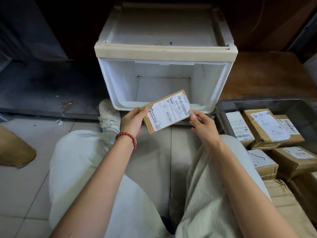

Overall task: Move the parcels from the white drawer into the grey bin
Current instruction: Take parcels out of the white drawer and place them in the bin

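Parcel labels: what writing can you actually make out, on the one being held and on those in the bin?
"B50-H06 A7": large print on the white label of the held parcel; first character uncertain.
"H06": smaller, same label.
Barcodes and fine print there: too small to read.
Labels on the parcels in the grey bin: blurred; one carries an unreadable handwritten scrawl.

The parcel [159,100] I hold is brown cardboard, its label [169,110] white with black barcodes and print and a small red mark at one corner. The drawer [211,83] is white inside, under a cream frame [164,50]. The bin [274,107] is dark grey. The parcels [272,129] in it are brown with white labels, some scrawled in black pen. My bracelet [127,137] is of dark red beads, my trousers [82,169] pale cream, my shoe [108,114] white, and the floor tiles [25,186] pale grey.
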